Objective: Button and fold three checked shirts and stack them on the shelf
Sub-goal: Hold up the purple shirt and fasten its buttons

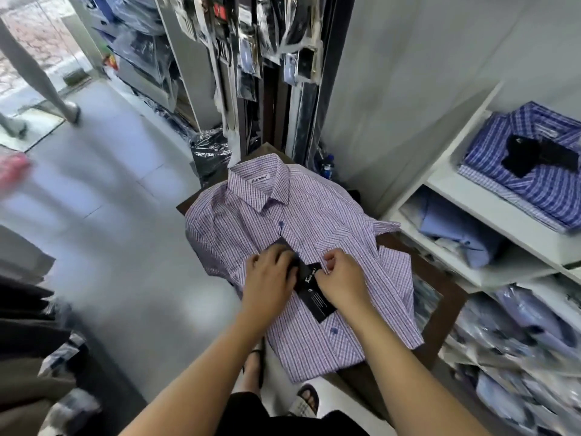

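Observation:
A pink-and-white checked shirt (314, 215) lies face up on a small dark wooden table (440, 278), collar pointing away from me. A black hang tag (317, 298) lies across its front placket. My left hand (268, 278) holds the placket edge beside the tag, fingers curled over the fabric. My right hand (341, 275) pinches the opposite placket edge just above the tag. A folded blue checked shirt (534, 184) with a black tag on it sits on the white shelf (471, 190) to the right.
Lower shelf levels hold light blue folded shirts (459, 231) and bagged shirts (518, 357). Bagged clothes hang ahead (251, 58). A water bottle (327, 168) stands behind the table. Dark trousers (28, 325) hang at left. Mannequin legs (41, 83) stand at the far left.

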